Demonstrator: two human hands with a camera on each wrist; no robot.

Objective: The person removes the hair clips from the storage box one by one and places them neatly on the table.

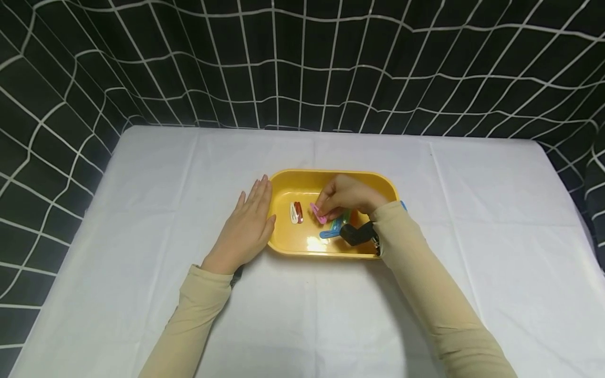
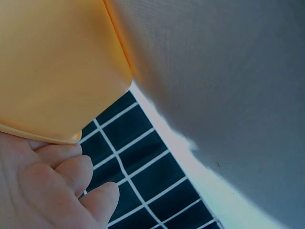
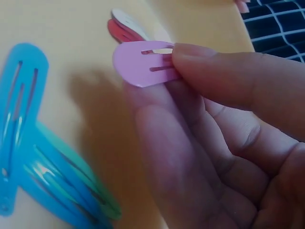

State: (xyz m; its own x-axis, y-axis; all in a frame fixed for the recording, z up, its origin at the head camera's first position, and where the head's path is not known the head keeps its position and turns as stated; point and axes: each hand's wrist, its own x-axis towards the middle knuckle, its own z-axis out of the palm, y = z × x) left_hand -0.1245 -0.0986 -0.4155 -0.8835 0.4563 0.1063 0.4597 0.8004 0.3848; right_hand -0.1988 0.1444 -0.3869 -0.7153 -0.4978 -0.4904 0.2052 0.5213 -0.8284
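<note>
My right hand (image 1: 345,194) has the pink clip (image 3: 133,64) pinched between my thumb and finger, with its round end poking out past them. The clip is inside the yellow tray (image 1: 283,239), held up over the tray floor, in between two little bunches. To the left of it, a white clip (image 1: 293,213) and a red clip (image 1: 299,212) lie right beside each other. To the right, one blue clip (image 3: 19,119) lies against another blue clip (image 3: 55,186), and a green clip (image 3: 113,210) peeks out next to that one. My left hand (image 1: 243,226) rests on the left end of the tray with its fingers straight, not gripping anything. I think a soft pinch is best, because a thin clip could slip if I squeeze hard. I should mind my other fingers so they don't bump the blue ones. A steady left hand should stop the tray sliding on the white cloth (image 1: 264,325).
</note>
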